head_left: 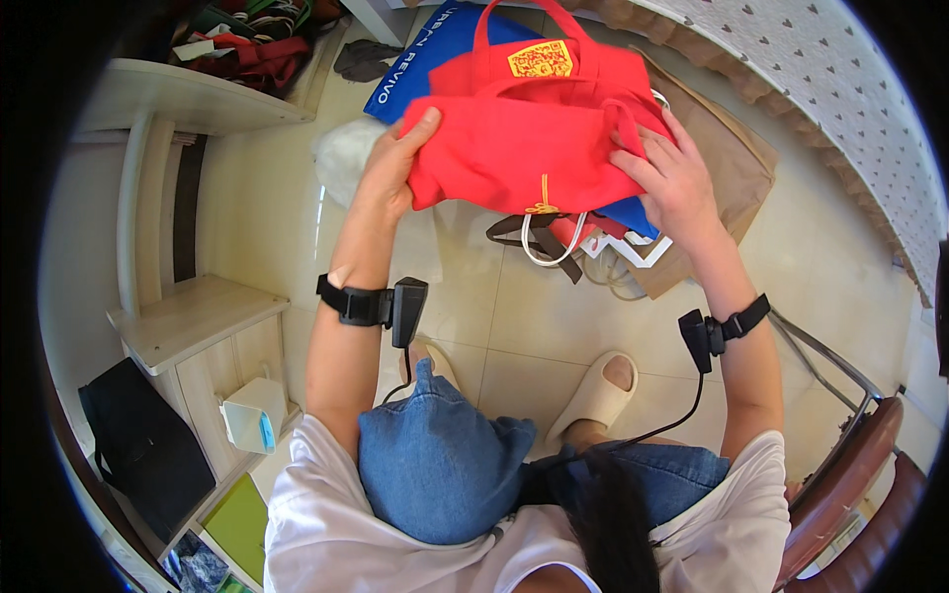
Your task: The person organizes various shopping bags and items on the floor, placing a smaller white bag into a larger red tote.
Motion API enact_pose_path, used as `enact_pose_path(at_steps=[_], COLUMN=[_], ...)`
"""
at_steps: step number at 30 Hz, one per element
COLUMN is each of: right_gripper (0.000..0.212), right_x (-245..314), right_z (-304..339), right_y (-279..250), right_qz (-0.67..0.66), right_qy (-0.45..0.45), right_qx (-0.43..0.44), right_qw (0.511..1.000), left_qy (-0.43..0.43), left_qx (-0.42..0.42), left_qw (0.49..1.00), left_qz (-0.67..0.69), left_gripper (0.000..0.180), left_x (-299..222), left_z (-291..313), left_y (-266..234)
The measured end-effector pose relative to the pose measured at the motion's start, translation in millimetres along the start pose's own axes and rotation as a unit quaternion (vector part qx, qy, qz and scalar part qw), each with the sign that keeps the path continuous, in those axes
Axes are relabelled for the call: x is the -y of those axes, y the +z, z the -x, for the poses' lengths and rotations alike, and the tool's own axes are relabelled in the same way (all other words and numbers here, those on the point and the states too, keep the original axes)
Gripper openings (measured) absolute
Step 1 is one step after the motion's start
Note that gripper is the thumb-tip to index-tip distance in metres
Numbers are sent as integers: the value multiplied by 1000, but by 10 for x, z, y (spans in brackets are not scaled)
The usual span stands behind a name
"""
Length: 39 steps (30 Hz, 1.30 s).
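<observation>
Both hands hold a red cloth tote bag [524, 148], folded over, with a small yellow knotted cord hanging at its near edge. My left hand [393, 163] grips its left end, thumb on top. At the right end, my right hand [672, 178] closes on the cloth beside a strap loop. Just behind lies another red part with handles [524, 20] and a yellow patch [542, 61]; I cannot tell whether it is a second bag. Under the red cloth are a blue bag [425, 69], a brown paper bag [732, 163] and white cord handles [554, 259].
A white plastic bag [346, 158] rests on the tiled floor to the left. Pale wooden shelving [198, 316] stands at left, with a heap of bags [257, 49] far left. A patterned cloth cover [820, 89] hangs at far right, and a brown chair [840, 484] stands near right.
</observation>
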State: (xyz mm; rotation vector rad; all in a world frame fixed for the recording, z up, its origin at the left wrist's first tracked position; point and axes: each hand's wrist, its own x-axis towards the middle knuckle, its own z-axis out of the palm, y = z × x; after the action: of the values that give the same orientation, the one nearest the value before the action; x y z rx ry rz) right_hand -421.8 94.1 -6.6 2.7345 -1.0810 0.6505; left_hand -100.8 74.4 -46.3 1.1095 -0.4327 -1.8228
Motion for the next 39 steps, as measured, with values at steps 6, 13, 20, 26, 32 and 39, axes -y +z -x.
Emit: enact_pose_path(at_steps=[6, 13, 20, 26, 32, 39], right_gripper=[26, 23, 18, 21, 23, 32], right_x=[-11, -199, -391, -663, -618, -405], right_z=[-196, -129, -282, -444, -484, 49], right_y=[-290, -271, 37, 168, 292, 176], right_qz=[-24, -241, -391, -433, -268, -304], right_qy=[4, 181, 234, 243, 218, 401], right_qx=[-114, 130, 230, 338, 286, -266], right_qw=[993, 945, 860, 800, 894, 822], left_qy=[265, 98, 270, 394, 204, 220], left_qx=[19, -104, -174, 33, 40, 121], left_qw=[937, 975, 725, 522, 656, 836], left_qz=[-227, -172, -609, -756, -725, -487], left_gripper=[50, 44, 58, 99, 54, 42], left_x=[-44, 36, 32, 152, 447, 319], left_z=[353, 298, 382, 478, -69, -618], left_y=[22, -294, -349, 549, 480, 141])
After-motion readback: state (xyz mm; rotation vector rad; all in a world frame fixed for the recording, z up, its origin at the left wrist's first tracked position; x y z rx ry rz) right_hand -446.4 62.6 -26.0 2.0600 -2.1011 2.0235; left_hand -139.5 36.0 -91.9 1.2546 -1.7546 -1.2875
